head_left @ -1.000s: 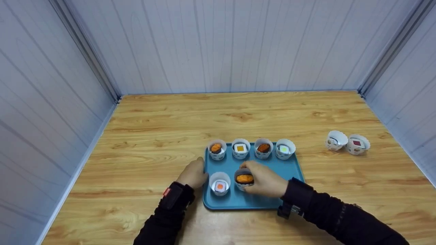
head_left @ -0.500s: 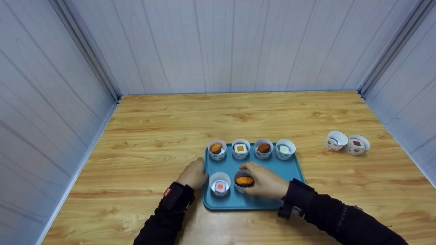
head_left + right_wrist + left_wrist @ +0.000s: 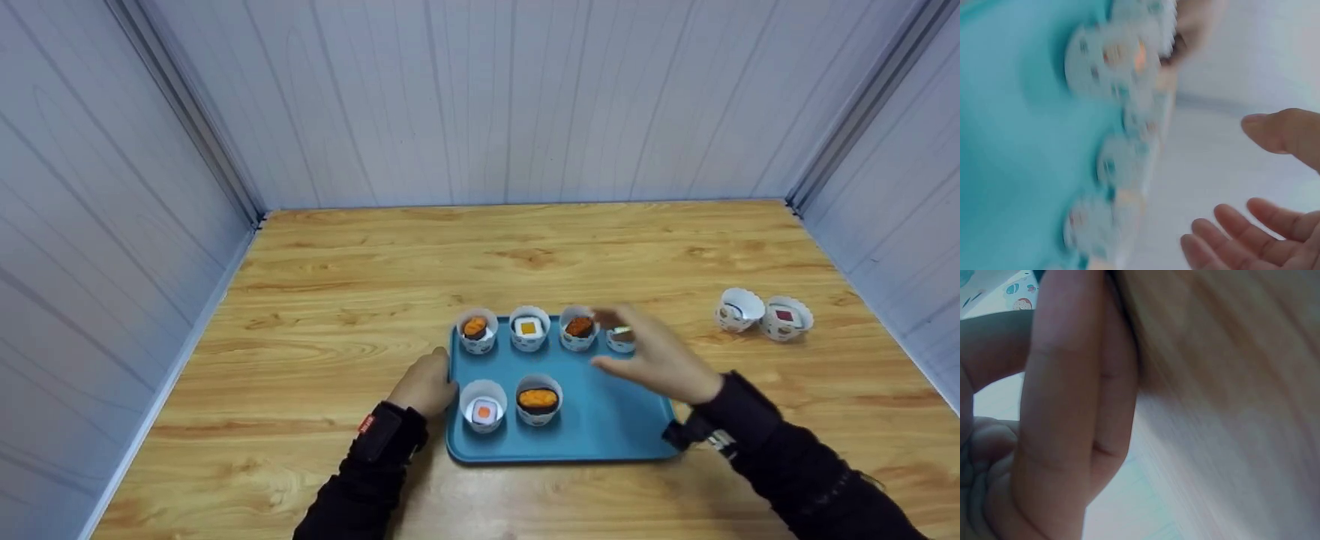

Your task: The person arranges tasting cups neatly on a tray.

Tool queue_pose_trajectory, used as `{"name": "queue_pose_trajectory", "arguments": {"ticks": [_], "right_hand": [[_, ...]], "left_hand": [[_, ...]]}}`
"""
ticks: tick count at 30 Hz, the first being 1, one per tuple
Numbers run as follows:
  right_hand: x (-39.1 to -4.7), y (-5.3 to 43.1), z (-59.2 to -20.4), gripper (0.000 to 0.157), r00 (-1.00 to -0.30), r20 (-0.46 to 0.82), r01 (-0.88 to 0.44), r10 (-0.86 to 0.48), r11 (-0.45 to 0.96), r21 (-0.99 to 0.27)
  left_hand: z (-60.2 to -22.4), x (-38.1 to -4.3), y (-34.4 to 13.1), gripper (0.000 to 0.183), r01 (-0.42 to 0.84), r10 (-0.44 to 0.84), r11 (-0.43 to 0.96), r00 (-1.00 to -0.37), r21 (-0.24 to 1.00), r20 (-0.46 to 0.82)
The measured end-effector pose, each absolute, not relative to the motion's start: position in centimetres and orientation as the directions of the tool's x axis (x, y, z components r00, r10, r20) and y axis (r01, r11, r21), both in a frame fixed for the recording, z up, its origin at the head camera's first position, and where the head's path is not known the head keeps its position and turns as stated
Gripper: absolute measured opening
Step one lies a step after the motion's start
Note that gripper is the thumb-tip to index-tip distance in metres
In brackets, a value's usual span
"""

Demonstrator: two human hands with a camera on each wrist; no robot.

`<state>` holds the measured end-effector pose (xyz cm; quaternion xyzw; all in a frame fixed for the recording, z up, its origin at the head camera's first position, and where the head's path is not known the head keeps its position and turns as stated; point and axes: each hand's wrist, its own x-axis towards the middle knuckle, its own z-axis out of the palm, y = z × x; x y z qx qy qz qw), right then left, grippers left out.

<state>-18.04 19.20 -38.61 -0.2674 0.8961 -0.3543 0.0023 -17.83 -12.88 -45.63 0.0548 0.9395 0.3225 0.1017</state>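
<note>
My left hand [image 3: 424,382] grips the left rim of a blue tray [image 3: 600,424]. In the left wrist view its curled fingers [image 3: 1061,399] fill the left side, and the tray is mostly hidden. My right hand [image 3: 660,356] hovers over the tray's right part, holding nothing, its thumb and fingers spread apart. A paper cup with an orange-topped sushi piece [image 3: 538,399] stands in the tray's front row. Left of it is a cup with a white, orange-centred roll [image 3: 484,412]. Several sushi cups line the back, including one with a red-brown topping [image 3: 579,327]; my right fingers partly cover the rightmost cup [image 3: 619,344].
On the wooden table [image 3: 360,285], right of the tray, two more paper cups stand side by side: a left one [image 3: 738,310] and one with a dark-red-centred roll [image 3: 785,318]. Pale panel walls [image 3: 480,105] enclose the table at the back and both sides.
My right hand has let go of the cup with the orange-topped sushi and moved right and away, its fingers spreading. That cup stays on the tray. My left hand keeps its place.
</note>
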Motion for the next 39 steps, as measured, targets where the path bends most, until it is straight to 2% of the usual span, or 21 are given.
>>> {"name": "queue_pose_trajectory", "arguments": {"ticks": [4,8,15,20,25,32,39], "right_hand": [[-18.8,22.7,-37.8,0.069,-0.892,0.269,-0.448,-0.364,0.633,-0.631],[-19.4,26.6,-37.1,0.072,-0.927,0.299,-0.373,-0.228,0.658,-0.654],[-20.3,33.6,-37.5,0.085,-0.979,0.202,-0.164,-0.024,0.685,-0.71],[-21.2,37.4,-39.1,0.088,-0.986,0.154,-0.074,0.064,0.662,-0.746],[-21.9,39.7,-40.6,0.096,-0.989,0.095,0.003,0.116,0.651,-0.759],[-22.8,41.8,-42.6,0.105,-0.994,0.012,0.065,0.109,0.674,-0.736],[-23.7,42.1,-44.1,0.102,-0.99,-0.07,0.134,0.119,0.712,-0.689]], "left_hand": [[-45.6,-17.8,-12.9,0.04,0.053,0.174,0.804,-0.973,0.592,-0.15],[-45.5,-17.8,-12.8,0.042,0.041,0.168,0.801,-0.973,0.597,-0.159],[-45.5,-17.8,-12.9,0.043,0.029,0.158,0.797,-0.974,0.603,-0.162],[-45.6,-17.9,-12.9,0.046,-0.005,0.141,0.786,-0.972,0.619,-0.187],[-45.7,-17.9,-12.8,0.048,-0.023,0.139,0.78,-0.968,0.626,-0.209],[-45.6,-17.8,-12.9,0.041,0.039,0.165,0.786,-0.975,0.617,-0.148],[-45.6,-17.7,-12.8,0.047,0.023,0.161,0.78,-0.973,0.625,-0.165]]}}
